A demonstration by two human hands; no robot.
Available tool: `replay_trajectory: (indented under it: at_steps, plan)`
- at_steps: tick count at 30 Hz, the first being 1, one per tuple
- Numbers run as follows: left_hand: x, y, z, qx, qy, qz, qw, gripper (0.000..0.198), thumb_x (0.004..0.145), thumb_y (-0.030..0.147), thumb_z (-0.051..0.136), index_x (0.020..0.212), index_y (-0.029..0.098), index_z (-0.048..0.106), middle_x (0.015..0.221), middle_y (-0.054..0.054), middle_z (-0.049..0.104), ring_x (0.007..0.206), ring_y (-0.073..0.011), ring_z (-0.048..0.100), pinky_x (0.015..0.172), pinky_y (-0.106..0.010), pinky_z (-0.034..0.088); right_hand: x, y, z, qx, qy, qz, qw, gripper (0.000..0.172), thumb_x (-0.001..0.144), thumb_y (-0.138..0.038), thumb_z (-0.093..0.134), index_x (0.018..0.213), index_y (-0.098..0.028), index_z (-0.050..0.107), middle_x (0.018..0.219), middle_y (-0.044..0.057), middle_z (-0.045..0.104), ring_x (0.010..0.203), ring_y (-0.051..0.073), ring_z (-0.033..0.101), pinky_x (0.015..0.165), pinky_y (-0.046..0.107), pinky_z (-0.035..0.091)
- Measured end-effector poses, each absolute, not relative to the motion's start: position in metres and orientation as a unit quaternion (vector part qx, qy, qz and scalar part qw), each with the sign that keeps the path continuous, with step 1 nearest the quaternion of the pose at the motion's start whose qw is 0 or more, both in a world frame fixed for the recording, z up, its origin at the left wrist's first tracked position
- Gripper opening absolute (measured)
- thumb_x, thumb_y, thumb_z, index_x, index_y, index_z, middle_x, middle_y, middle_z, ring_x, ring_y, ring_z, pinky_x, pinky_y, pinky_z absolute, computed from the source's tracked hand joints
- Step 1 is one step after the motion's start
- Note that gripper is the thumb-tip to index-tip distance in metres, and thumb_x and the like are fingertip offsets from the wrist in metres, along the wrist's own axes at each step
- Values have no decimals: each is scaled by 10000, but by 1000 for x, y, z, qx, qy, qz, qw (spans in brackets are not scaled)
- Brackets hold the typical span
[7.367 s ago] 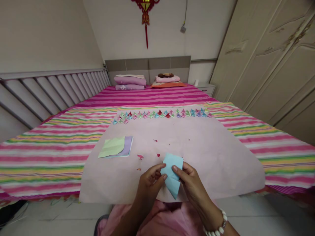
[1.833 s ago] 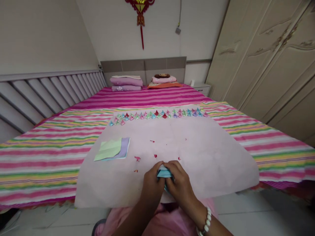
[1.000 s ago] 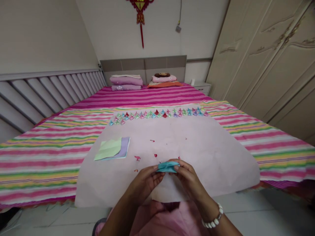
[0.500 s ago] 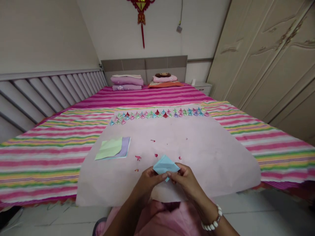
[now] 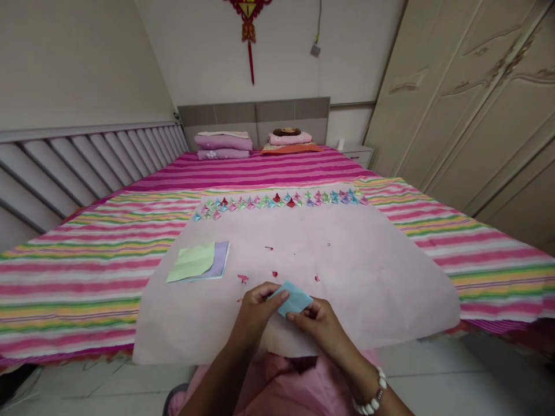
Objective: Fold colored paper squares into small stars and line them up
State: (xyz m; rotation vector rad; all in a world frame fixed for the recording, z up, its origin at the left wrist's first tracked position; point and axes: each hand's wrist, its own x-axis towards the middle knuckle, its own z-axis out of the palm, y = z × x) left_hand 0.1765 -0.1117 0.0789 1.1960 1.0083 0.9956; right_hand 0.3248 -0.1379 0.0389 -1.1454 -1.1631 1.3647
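Note:
A folded piece of light blue paper [image 5: 295,300] is held between both hands, just above the near part of a large pale sheet [image 5: 368,277]. My left hand [image 5: 259,303] pinches its left corner, thumb on top. On its lower right edge, my right hand [image 5: 318,320] is closed with the thumb in front; a bracelet of white beads [image 5: 373,398] circles that wrist. Small red scraps [image 5: 243,278] lie on the sheet just beyond my hands. To the left rests a stack of square papers, light green [image 5: 193,261] on top and purple [image 5: 220,260] below it.
Rows of small folded paper pieces [image 5: 277,199] in many colours line the sheet's far edge. Beneath lies a striped bedspread [image 5: 87,277]. Folded bedding [image 5: 223,144] sits by the headboard [image 5: 234,115]. A bed rail [image 5: 87,162] runs along the left, a wardrobe [image 5: 468,115] along the right.
The blue paper has turned from a wide diamond to a tilted four-sided shape. My left hand has risen slightly along its edge, and my right hand has shifted a little lower.

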Motion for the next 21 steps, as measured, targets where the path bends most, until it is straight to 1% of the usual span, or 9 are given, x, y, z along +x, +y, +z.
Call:
replay_trajectory:
  at_steps: [2, 4, 5, 8, 12, 14, 16, 19, 21]
  plan:
    - [173, -109, 79, 565, 428, 467, 529, 374, 666, 265, 746, 1032, 216, 680, 1062, -59, 650, 998, -228, 572, 831, -303, 430, 326, -138, 39, -484, -488, 527, 499, 318, 660, -384, 704, 541, -175, 497, 455, -78, 357, 443, 75, 271, 450, 231, 192]
    - [170, -109, 78, 609, 402, 500, 466, 540, 621, 213, 784, 1133, 278, 626, 1321, -58, 497, 1216, -252, 441, 965, -328, 369, 327, -138, 39, -490, -498, 496, 516, 288, 672, -354, 694, 544, -172, 512, 470, -77, 336, 463, 82, 270, 462, 234, 203]
    - [169, -109, 77, 629, 384, 509, 445, 542, 615, 198, 789, 1125, 285, 629, 1384, -55, 428, 1276, -257, 376, 1014, -343, 330, 328, -138, 40, -488, -503, 485, 523, 270, 676, -339, 690, 547, -170, 523, 479, -73, 335, 474, 86, 274, 469, 236, 211]
    - [167, -111, 73, 661, 340, 510, 432, 426, 623, 189, 786, 1027, 265, 674, 1440, -61, 345, 1329, -271, 300, 1080, -387, 262, 328, -138, 43, -479, -512, 475, 532, 172, 687, -304, 672, 619, -164, 600, 504, -64, 355, 499, 98, 289, 487, 240, 229]
    - [167, -113, 72, 664, 344, 480, 459, 387, 626, 203, 784, 998, 253, 688, 1462, -71, 320, 1333, -289, 295, 1083, -425, 262, 327, -140, 49, -468, -526, 474, 529, 142, 689, -302, 669, 736, -168, 675, 527, -58, 373, 515, 103, 284, 491, 238, 232]
    - [167, -113, 73, 659, 349, 463, 480, 331, 632, 212, 778, 954, 242, 707, 1451, -75, 349, 1322, -294, 314, 1074, -423, 275, 326, -141, 50, -465, -532, 475, 525, 163, 690, -317, 674, 749, -165, 681, 520, -62, 361, 507, 97, 271, 483, 235, 222]
    - [167, -113, 75, 648, 355, 446, 505, 255, 649, 218, 761, 901, 225, 725, 1384, -83, 448, 1270, -287, 390, 1046, -397, 314, 325, -142, 50, -467, -532, 483, 515, 189, 698, -344, 674, 732, -158, 668, 508, -67, 341, 493, 90, 259, 471, 232, 209]
    - [169, -113, 76, 620, 371, 407, 559, 137, 701, 243, 710, 822, 184, 734, 1010, -81, 672, 966, -239, 593, 863, -336, 447, 324, -143, 49, -465, -524, 506, 504, 279, 685, -404, 689, 594, -164, 582, 484, -73, 322, 468, 80, 260, 451, 228, 202]
    - [170, -113, 77, 596, 386, 394, 584, 115, 721, 263, 687, 763, 163, 725, 752, -43, 680, 741, -198, 607, 708, -295, 469, 324, -144, 48, -456, -518, 525, 497, 340, 674, -451, 697, 557, -172, 540, 470, -70, 349, 452, 80, 291, 443, 226, 222]
